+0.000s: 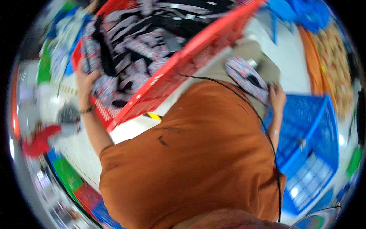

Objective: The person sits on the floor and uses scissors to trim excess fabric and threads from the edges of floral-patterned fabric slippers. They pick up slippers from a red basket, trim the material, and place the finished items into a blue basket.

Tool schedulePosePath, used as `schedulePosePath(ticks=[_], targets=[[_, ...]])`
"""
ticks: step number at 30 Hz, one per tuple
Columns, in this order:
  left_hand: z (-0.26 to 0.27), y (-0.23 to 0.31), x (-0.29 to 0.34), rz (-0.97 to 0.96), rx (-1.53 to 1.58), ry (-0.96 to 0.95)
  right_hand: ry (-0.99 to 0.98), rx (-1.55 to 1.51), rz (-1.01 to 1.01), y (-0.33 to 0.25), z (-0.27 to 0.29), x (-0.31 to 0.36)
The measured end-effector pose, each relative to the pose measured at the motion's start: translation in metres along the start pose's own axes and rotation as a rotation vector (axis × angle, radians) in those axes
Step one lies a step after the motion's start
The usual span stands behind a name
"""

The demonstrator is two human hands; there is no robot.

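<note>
A red plastic crate (187, 53), tilted in view, is heaped with patterned grey-and-pink fabric pieces (143, 47) that have black parts. At its left side, my left hand (87, 82) is closed at the rim, beside a patterned piece with a black strap (89, 45). Blur hides whether its fingers grip that piece or the rim. To the right, my right hand (277, 95) pinches the end of a slipper-shaped patterned piece (247, 76) with a dark opening. This piece is held in front of my beige trousers (267, 68), outside the crate.
Beside my right forearm stands a blue plastic crate (305, 118). Tan bundled goods (331, 65) and orange sheeting (310, 65) lie at the far right. Blue plastic (305, 13) is at the top right. A thin black cable (253, 107) runs down over my orange shirt.
</note>
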State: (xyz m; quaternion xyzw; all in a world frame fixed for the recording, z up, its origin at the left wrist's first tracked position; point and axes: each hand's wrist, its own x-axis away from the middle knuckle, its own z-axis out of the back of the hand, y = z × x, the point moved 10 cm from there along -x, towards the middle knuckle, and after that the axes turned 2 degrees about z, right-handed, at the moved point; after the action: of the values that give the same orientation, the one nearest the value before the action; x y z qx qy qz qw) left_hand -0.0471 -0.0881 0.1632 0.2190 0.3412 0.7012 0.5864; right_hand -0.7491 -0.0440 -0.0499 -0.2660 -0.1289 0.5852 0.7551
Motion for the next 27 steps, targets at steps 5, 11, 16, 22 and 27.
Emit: schedulePosePath(ticks=[5,11,16,22,27], targets=[[-0.141,0.226,0.017,-0.693,-0.177,-0.317,0.155,-0.402,-0.164,0.051,-0.003,-0.005],[-0.389,0.296,0.116,-1.349,-0.091,-0.992,0.279,-1.194,-0.574,0.092,-0.003,0.025],[-0.467,0.279,0.182,-1.541,-0.557,-1.109,0.289,-1.699,-0.803,0.081,-0.009,0.032],[-0.435,0.284,0.173,-1.444,-0.411,-1.13,-0.115,-1.046,-0.448,0.091,0.043,0.046],[-0.442,0.283,0.168,-1.412,-0.388,-1.09,0.096,-0.487,-0.262,0.088,0.032,0.028]])
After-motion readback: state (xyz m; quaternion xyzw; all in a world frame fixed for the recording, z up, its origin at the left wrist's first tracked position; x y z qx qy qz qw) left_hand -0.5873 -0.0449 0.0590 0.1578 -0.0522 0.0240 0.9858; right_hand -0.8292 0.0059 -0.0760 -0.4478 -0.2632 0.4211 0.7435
